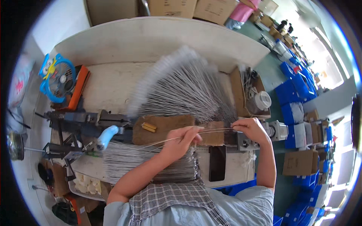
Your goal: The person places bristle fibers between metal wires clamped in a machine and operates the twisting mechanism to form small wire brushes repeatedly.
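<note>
1. The right hand is grasping the ends of at least 2 thin pale wires in a fingertip pinch, beside the grey metal machine block; so narrow a hold probably suits such slender ends.
2. The left hand has its fingers closed around the same wires farther along, their tails trailing to the lower left. With 2 points of support, the stretch between the hands stays nearly straight, likely why they are held apart.
3. These wires hang above the flat brown rectangular pad and the smaller tan pad, which presumably give a smooth working surface.
4. Beyond the pads lies a broad fan of grey-white wires, its narrower end toward the right hand, perhaps for easy reach.
5. Nearer the body, a dense layer of similar grey wires lies roughly parallel, seemingly to avoid tangles.
6. The small yellow blocks rest on the brown pad, left of the hands; their use cannot be told.
</note>
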Tool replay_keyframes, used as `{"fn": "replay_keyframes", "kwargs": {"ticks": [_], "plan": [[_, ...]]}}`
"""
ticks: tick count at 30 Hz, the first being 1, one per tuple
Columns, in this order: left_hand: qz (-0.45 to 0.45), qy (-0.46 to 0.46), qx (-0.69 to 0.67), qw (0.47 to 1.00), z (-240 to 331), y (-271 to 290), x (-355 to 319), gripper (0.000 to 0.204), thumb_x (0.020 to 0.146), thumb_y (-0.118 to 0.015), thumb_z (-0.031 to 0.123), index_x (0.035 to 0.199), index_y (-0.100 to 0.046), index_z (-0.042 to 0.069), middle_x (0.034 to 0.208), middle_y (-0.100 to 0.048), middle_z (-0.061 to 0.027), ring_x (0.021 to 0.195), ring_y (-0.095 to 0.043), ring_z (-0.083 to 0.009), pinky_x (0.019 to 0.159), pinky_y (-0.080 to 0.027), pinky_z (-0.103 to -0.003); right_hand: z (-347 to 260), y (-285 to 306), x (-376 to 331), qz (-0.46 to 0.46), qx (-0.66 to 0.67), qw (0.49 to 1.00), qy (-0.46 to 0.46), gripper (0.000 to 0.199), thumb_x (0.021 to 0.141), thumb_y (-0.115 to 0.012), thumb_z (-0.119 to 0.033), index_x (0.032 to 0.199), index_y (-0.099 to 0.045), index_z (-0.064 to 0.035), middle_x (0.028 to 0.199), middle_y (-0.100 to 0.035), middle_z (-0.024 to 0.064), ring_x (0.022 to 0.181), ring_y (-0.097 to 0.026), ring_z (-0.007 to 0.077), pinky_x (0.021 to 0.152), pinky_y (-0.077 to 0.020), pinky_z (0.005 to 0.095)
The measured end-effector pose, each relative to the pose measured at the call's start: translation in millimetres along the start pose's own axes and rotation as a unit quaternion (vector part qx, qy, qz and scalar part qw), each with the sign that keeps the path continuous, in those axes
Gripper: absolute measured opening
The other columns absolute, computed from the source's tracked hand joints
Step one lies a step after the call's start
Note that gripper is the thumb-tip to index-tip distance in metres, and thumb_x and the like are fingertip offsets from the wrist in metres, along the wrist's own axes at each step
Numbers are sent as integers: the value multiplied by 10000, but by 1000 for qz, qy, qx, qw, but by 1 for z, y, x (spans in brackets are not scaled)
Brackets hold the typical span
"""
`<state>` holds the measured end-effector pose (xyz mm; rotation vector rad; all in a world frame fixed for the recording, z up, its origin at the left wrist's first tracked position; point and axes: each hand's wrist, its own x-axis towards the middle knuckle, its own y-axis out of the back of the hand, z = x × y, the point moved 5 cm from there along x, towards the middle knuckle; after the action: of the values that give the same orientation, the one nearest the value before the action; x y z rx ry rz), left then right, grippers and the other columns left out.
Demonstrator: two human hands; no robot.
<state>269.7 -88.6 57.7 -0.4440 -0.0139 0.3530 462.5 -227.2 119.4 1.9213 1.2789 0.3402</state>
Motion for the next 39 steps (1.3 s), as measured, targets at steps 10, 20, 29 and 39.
{"fn": "replay_keyframes", "kwargs": {"ticks": [10,20,29,39], "plan": [[106,28,143,984,15,15,-14,507,938,-436,378,781,-627,-64,688,-623,-105,638,-625,-155,587,-505,-264,-48,-39,-18,181,-312,877,318,238,615,-622,-29,851,-632,-62,783,-597,26,792,-553,194,667,-428,314],[222,17,51,974,27,88,-83,307,896,-534,260,840,-624,-28,723,-628,-79,656,-603,-143,607,-491,-256,-152,-115,69,26,1,935,355,108,699,-676,-140,787,-677,-77,686,-600,43,706,-545,214,648,-461,327],[336,5,-247,909,36,132,-114,417,899,-506,380,756,-615,3,624,-555,-57,537,-508,-145,535,-429,-291,-195,-174,106,35,-18,960,279,128,690,-672,-179,774,-673,-83,748,-628,49,787,-551,250,681,-458,357],[335,119,402,844,31,150,-96,400,731,-706,355,623,-613,-18,606,-607,-51,551,-564,-151,526,-433,-288,-196,-169,101,64,-37,943,323,102,716,-650,-164,766,-667,-76,774,-625,47,806,-550,249,708,-460,357]]}}
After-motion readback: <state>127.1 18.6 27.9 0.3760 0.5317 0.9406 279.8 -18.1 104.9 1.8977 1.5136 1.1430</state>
